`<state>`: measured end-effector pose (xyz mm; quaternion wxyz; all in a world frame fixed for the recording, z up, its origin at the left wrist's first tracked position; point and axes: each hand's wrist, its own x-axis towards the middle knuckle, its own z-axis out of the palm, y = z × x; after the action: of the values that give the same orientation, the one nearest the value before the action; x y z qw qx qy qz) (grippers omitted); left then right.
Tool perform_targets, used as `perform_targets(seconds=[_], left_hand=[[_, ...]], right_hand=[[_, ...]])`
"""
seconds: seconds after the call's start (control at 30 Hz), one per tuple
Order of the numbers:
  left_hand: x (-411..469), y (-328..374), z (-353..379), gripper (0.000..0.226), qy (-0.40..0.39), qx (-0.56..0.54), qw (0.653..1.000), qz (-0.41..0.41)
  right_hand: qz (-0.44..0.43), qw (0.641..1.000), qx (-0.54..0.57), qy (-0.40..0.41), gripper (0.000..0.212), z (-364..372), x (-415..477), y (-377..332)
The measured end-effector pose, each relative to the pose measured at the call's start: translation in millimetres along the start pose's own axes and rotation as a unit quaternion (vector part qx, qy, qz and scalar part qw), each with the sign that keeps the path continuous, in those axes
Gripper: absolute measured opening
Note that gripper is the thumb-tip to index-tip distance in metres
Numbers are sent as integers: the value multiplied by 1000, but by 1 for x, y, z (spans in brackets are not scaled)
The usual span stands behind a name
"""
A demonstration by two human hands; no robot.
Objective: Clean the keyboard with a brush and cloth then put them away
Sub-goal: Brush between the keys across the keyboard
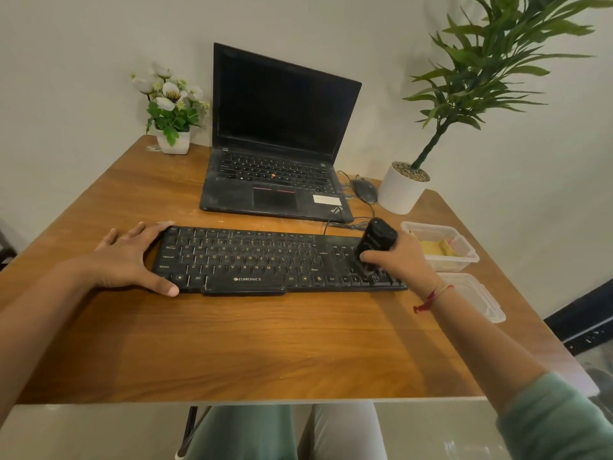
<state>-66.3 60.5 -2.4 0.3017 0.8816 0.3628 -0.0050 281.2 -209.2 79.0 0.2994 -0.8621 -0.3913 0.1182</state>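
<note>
A black dusty keyboard point(258, 260) lies across the middle of the wooden table point(232, 343). My left hand point(132, 257) rests flat against the keyboard's left end, fingers spread along its far corner and thumb at its near corner. My right hand point(401, 257) grips a black brush point(376, 242) and holds its bristle end down on the keys at the keyboard's right end. A yellow cloth point(436, 249) lies inside a clear plastic box point(464, 260) just right of the keyboard.
An open black laptop point(278, 144) stands behind the keyboard, with a mouse point(364, 190) and cables to its right. A white flower pot point(173, 141) sits at the back left, a potted plant point(403, 189) at the back right. A clear lid point(477, 297) lies near the table's right edge.
</note>
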Motion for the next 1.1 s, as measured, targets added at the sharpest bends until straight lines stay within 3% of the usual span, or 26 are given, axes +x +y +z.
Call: perform_targets(seconds=[0.13, 0.27, 0.43, 0.57, 0.73, 0.93, 1.1], left_hand=[[0, 1, 0, 149, -1, 0, 1000, -3], [-1, 3, -1, 149, -7, 1, 1000, -7], [-2, 1, -1, 148, -17, 4, 1000, -10], [-2, 3, -3, 148, -20, 3, 1000, -6], [-3, 4, -2, 148, -17, 6, 1000, -9], [-3, 2, -2, 145, -25, 7, 1000, -12], [1, -4, -1, 140, -22, 14, 1000, -13]], right_hand=[[-8, 997, 58, -55, 30, 16, -17, -3], [7, 999, -10, 48, 25, 6, -8, 1], [-31, 999, -28, 10, 24, 14, -17, -1], [18, 996, 4, 83, 23, -2, -14, 11], [-8, 999, 27, 33, 18, 19, -27, 8], [33, 988, 97, 112, 20, 3, -27, 24], [-6, 991, 123, 52, 29, 12, -38, 19]])
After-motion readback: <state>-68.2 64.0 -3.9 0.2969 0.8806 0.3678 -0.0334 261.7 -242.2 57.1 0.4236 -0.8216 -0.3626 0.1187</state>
